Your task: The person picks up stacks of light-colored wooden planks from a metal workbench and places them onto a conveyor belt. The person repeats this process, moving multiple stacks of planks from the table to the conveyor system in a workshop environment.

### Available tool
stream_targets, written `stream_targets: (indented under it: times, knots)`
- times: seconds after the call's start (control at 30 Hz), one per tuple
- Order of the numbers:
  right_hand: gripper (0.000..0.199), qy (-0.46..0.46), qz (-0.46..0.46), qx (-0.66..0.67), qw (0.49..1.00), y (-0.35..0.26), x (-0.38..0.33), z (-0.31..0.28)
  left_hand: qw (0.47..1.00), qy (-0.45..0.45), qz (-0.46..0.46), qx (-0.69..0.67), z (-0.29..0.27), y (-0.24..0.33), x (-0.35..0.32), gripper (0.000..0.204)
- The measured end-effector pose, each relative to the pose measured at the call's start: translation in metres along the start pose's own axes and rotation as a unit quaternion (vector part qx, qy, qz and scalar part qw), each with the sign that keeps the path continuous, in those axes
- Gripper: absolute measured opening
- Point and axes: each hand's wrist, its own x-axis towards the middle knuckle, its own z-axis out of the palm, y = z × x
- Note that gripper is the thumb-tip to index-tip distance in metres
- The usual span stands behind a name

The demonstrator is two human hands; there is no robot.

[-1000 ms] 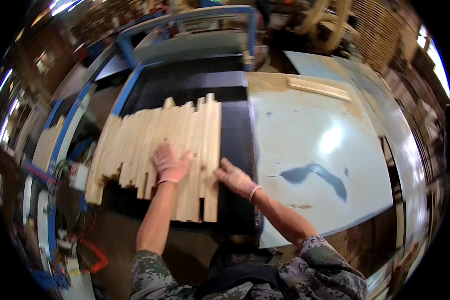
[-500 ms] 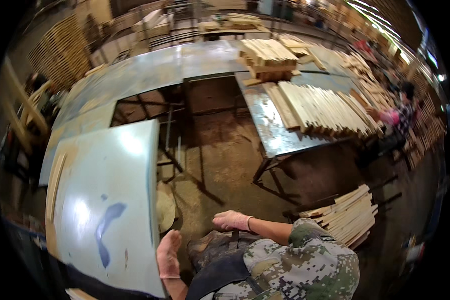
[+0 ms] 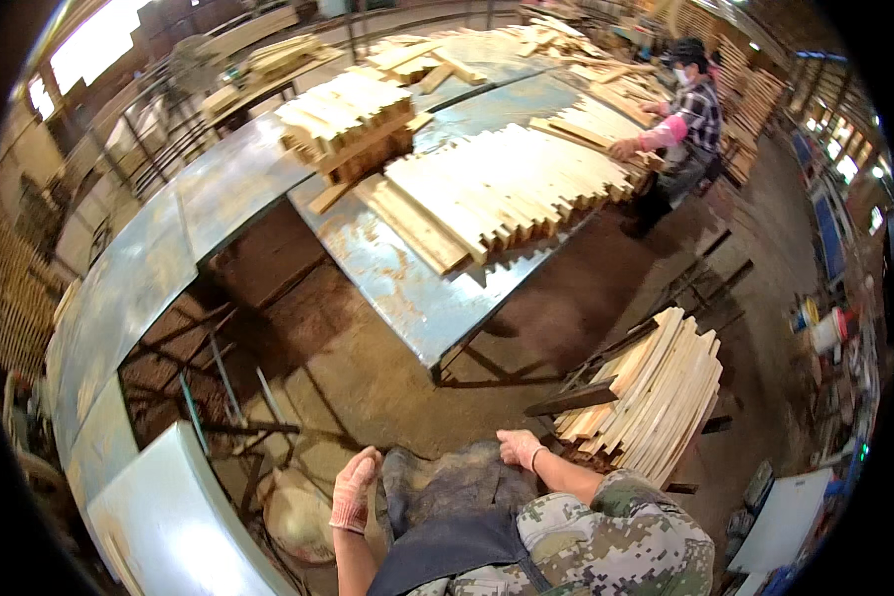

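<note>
My left hand [image 3: 352, 489], in a pale pinkish work glove, is raised beside the left edge of a dark, dusty apron [image 3: 447, 487] over my lap. Its fingers are curled together. My right hand [image 3: 520, 450], gloved the same way, is closed at the apron's far right corner. Whether either hand grips the cloth or something small is hidden. Just beyond the right hand, a stack of pale wooden strips [image 3: 656, 387] lies on a dark metal rack.
A metal-topped table [image 3: 397, 308] ahead carries rows of wooden strips [image 3: 507, 189] and a stacked block of wood [image 3: 348, 119]. A co-worker [image 3: 690, 109] stands at its right side, hands on wood. Another metal-topped table [image 3: 169, 507] is at lower left. A round pale object [image 3: 298, 512] sits beside it.
My view has swung right, bringing the co-worker and wood rows nearer the middle. My left hand has left the lower-left table's edge for the apron's side. My right hand has shifted right.
</note>
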Motion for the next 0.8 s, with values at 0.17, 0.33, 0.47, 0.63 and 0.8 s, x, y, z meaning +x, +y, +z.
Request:
stream_targets:
  times: [0.17, 0.33, 0.47, 0.63, 0.8]
  knots:
    - [0.032, 0.163, 0.016, -0.207, 0.964, -0.008, 0.002, -0.006, 0.998, 0.009, -0.061, 0.010, -0.013, 0.001, 0.111, 0.047]
    - [0.034, 0.241, 0.066, -0.247, 0.936, -0.070, -0.007, 0.021, 0.993, -0.009, -0.117, 0.005, -0.013, 0.037, 0.251, 0.036]
    - [0.052, 0.248, -0.075, -0.384, 0.886, -0.155, 0.023, 0.050, 0.976, -0.043, -0.150, 0.148, 0.026, 0.086, 0.336, 0.043]
    - [0.016, 0.162, -0.202, -0.228, 0.938, -0.274, 0.059, 0.062, 0.955, -0.083, -0.026, 0.282, 0.076, 0.092, 0.453, 0.055]
    - [0.020, 0.080, -0.266, 0.013, 0.961, -0.401, 0.105, 0.020, 0.952, -0.016, -0.090, 0.294, 0.178, 0.120, 0.526, 0.067]
